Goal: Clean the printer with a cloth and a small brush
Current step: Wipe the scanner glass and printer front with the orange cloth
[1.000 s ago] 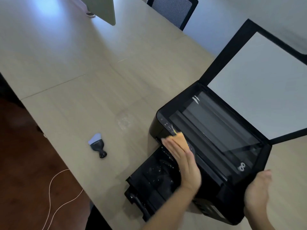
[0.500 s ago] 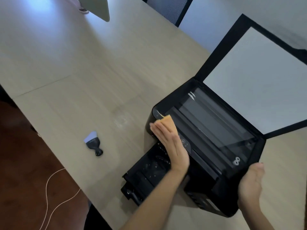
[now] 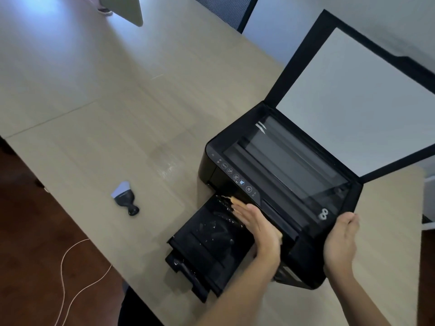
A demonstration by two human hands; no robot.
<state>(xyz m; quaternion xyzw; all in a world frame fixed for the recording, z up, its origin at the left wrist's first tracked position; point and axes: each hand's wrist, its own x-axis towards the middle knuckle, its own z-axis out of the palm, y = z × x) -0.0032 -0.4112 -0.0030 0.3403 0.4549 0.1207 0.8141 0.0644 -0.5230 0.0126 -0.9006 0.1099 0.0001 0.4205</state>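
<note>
A black printer (image 3: 289, 161) stands on the wooden table with its scanner lid (image 3: 360, 100) raised, white underside showing. Its dusty output tray (image 3: 207, 241) is pulled out at the front. My left hand (image 3: 259, 228) lies flat against the printer's front just above the tray, pressing an orange cloth (image 3: 236, 200) whose tip pokes out past my fingers. My right hand (image 3: 341, 241) grips the printer's right front corner. A small black brush with pale bristles (image 3: 124, 197) lies on the table left of the printer, apart from both hands.
The table (image 3: 106, 114) stretches far to the left and back. A mesh office chair (image 3: 226, 10) stands behind it. A pale panel (image 3: 122, 8) hangs over the far end. A thin cable (image 3: 70, 267) lies on the dark floor at lower left.
My left hand with the cloth has slid from the control panel's left end down and right to the printer's front above the tray. The right hand stays on the corner.
</note>
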